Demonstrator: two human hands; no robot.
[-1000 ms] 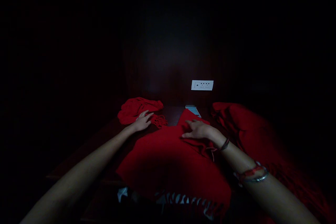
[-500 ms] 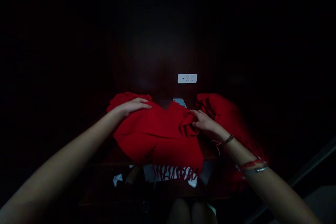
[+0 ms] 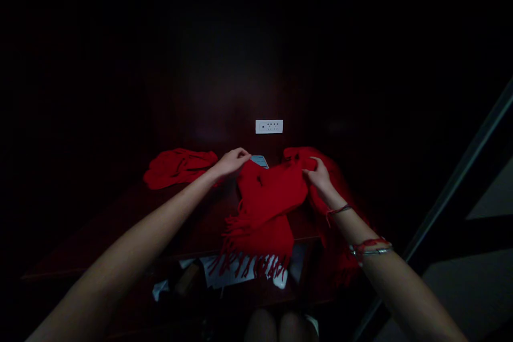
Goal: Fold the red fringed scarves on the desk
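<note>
A red fringed scarf [image 3: 272, 197] lies partly folded on the dark tabletop [image 3: 160, 219], its tassels hanging over the front edge. At the scarf's upper left corner, my left hand [image 3: 233, 162] pinches the cloth. On the other side, my right hand [image 3: 318, 173] has its thumb and fingers closed round the scarf's bunched right edge. Another red scarf [image 3: 180, 166] lies in a crumpled heap at the back left. A third red cloth [image 3: 336, 187] is piled behind and beyond my right hand, draping down over the front edge.
A lit phone-like screen [image 3: 259, 161] lies behind the scarf. On the dark wall is a white power socket [image 3: 269, 126]. Below the tabletop, an open shelf holds white papers [image 3: 224, 272] and a crumpled white piece [image 3: 161, 289]. A diagonal bar [image 3: 433, 214] stands at the right.
My left hand has moved right, bringing the scarf's left part over toward the right and baring tabletop. The scarf is now narrower and folded. My right hand still grips its right side.
</note>
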